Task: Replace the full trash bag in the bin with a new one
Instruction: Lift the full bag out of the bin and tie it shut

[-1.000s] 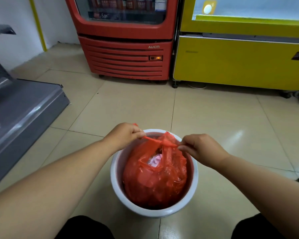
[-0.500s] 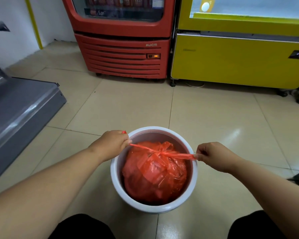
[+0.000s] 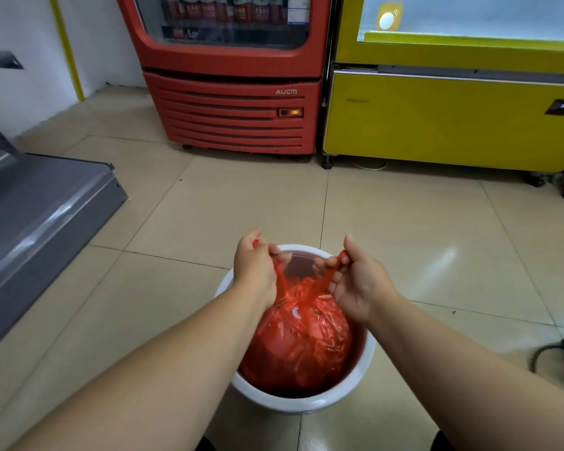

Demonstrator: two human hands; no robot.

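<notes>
A full red trash bag (image 3: pixel 298 343) sits inside a round white bin (image 3: pixel 306 403) on the tiled floor. The bag's mouth is gathered into a knot at the top, with two handle strips rising from it. My left hand (image 3: pixel 256 266) grips the left strip above the bin's far rim. My right hand (image 3: pixel 355 281) grips the right strip, a little apart from the left hand. Both strips slant upward and away from the knot. No new bag is in view.
A red drinks fridge (image 3: pixel 238 115) and a yellow freezer cabinet (image 3: pixel 450 122) stand side by side at the back. A grey shelf base (image 3: pixel 46 209) juts in from the left. A dark cable (image 3: pixel 547 353) lies at the right edge.
My hands had pulled the two strips wide apart sideways, tightening the knot; now they have come closer together and lifted the strips above the bag.
</notes>
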